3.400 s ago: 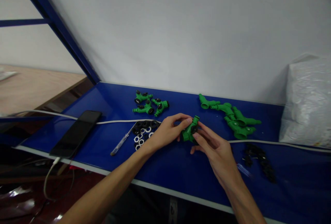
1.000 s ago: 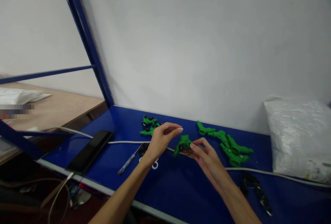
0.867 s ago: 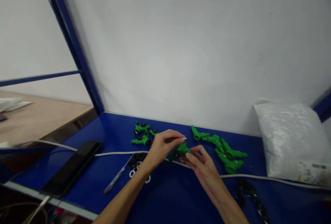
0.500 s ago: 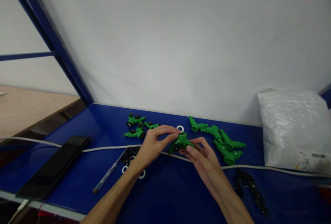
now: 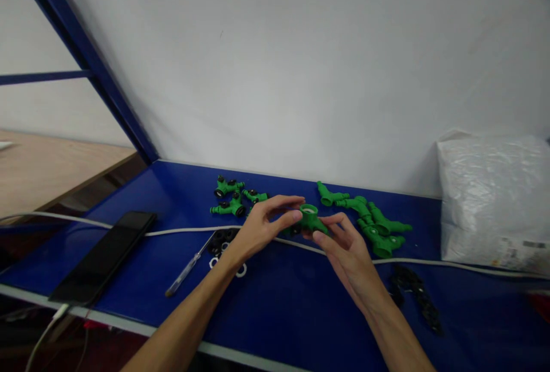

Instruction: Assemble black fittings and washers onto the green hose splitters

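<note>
One label (image 5: 511, 251) on the bag (image 5: 494, 188), past the right hand (image 5: 347, 246), is too blurry to read. That hand pinches a green pipe piece (image 5: 312, 222), stretched sideways with its round mouth up. The left hand (image 5: 266, 221) curls at its other side, grip hard to tell. White rings (image 5: 244, 271) lie by the left arm (image 5: 189, 303).

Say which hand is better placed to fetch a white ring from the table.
Probably the left hand: it is nearer the white rings, while the right hand, farther off, grips the green connector.

The blue table (image 5: 275, 314) carries green fittings (image 5: 382, 246), white rings (image 5: 244, 271), a phone (image 5: 105, 257), a screwdriver (image 5: 184, 274) — and dark pieces (image 5: 426, 308), seemingly plastic.
</note>
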Demonstrator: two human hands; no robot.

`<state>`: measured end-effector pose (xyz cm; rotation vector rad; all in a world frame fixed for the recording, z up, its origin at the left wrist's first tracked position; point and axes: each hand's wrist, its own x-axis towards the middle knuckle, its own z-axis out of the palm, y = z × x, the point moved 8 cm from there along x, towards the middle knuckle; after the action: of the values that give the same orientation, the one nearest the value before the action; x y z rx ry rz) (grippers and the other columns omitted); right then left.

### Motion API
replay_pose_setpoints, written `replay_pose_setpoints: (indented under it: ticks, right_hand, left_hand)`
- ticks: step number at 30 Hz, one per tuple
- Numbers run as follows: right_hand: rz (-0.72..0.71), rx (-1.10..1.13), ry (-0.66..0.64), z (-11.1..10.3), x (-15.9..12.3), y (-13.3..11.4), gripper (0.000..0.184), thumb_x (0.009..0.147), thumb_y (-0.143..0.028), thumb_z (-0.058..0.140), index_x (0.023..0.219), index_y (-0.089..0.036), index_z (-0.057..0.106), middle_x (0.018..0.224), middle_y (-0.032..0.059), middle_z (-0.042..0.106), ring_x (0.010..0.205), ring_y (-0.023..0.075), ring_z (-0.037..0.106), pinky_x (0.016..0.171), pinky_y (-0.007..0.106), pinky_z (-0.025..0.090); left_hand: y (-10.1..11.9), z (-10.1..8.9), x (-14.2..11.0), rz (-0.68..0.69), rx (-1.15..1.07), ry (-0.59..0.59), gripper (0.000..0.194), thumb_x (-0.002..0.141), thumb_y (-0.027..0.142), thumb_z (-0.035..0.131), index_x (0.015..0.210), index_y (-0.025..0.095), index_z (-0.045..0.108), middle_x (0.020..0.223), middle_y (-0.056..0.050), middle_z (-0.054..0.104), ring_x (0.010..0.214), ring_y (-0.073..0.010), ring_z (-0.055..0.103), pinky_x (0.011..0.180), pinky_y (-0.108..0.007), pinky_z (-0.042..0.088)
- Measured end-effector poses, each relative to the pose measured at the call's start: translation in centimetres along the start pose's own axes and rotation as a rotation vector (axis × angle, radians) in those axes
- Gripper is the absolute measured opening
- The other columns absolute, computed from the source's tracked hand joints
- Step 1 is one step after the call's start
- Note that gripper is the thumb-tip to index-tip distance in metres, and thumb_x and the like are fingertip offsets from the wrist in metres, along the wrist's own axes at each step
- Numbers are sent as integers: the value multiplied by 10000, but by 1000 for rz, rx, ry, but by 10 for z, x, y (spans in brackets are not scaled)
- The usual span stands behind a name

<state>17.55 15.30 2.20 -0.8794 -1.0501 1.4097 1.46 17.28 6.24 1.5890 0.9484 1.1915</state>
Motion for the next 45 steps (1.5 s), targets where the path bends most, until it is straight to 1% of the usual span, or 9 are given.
replay_pose_setpoints:
  ticks: [2, 4, 9, 16, 21, 26, 33, 39, 45]
  right_hand:
    - [-17, -35, 8, -3, 1, 0, 371, 698, -402, 909, 894, -268, 623, 1049, 21, 770, 1013, 234, 712, 967, 394, 519]
    - [-32, -122, -10, -6, 2, 0, 340, 754, -472, 858, 937, -267, 657, 1054, 38, 767, 1028, 241, 697, 940, 370, 522]
    - [-217, -630, 3, -11, 7, -7, 349, 999, -517, 518, 1056, -230, 709, 944, 82, 738, 852, 245, 682, 809, 373, 540]
    - [-318, -885, -126, 16, 28, 5, 239, 859, -345, 711, 1087, -293, 762, 978, 85, 677, 894, 284, 647, 902, 440, 503]
    - [-320, -898, -169, 20, 39, 17, 49, 807, -289, 721, 848, -267, 736, 892, 76, 695, 764, 256, 666, 770, 403, 535]
    - [-270, -831, -116, -1, 45, 12, 56, 754, -294, 750, 767, -271, 700, 632, -3, 681, 563, 218, 639, 596, 344, 500]
    - [-244, -624, 124, -40, 50, -25, 275, 837, -487, 719, 901, -226, 778, 855, 76, 806, 781, 281, 757, 803, 433, 585]
    - [-310, -496, 117, -22, 37, -39, 174, 839, -399, 769, 913, -243, 794, 977, 54, 803, 954, 273, 747, 959, 442, 565]
    - [-555, -734, -47, 13, 21, -50, 144, 937, -287, 670, 964, -299, 811, 1057, 30, 788, 1019, 248, 724, 1006, 422, 539]
  left_hand:
    - [-4, 10, 0, -25, 19, -98, 376, 887, 413, 713, 1193, 197, 742, 1170, -69, 757, 1083, -256, 681, 935, -325, 510]
    - [-6, 12, 0, -33, 50, -103, 345, 894, 431, 700, 1130, 186, 759, 1115, -62, 766, 1038, -247, 683, 902, -310, 507]
    - [-10, -10, 4, -32, -53, 136, 330, 886, 466, 688, 1036, 174, 717, 926, -37, 747, 815, -183, 664, 735, -268, 503]
    - [-26, -24, 9, -67, -287, 278, 363, 814, 453, 760, 1038, 186, 657, 835, 8, 677, 650, -112, 583, 611, -241, 449]
    - [-32, -20, 8, -113, -292, 282, 392, 770, 436, 802, 1031, 177, 666, 851, 2, 675, 665, -106, 570, 613, -234, 437]
    - [-37, -21, 8, -134, -316, 292, 390, 770, 437, 803, 1033, 184, 668, 870, 7, 667, 691, -105, 572, 648, -237, 439]
    - [-39, -13, 7, -193, -265, 241, 384, 761, 446, 809, 1030, 198, 692, 952, -13, 704, 747, -127, 596, 699, -253, 462]
    - [-37, -2, 4, -195, -61, 117, 390, 799, 438, 784, 1090, 192, 702, 1051, -46, 701, 797, -151, 626, 737, -271, 489]
    - [-34, 3, 3, -138, 47, 40, 360, 832, 408, 758, 1116, 192, 715, 1085, -63, 728, 996, -227, 661, 878, -307, 514]
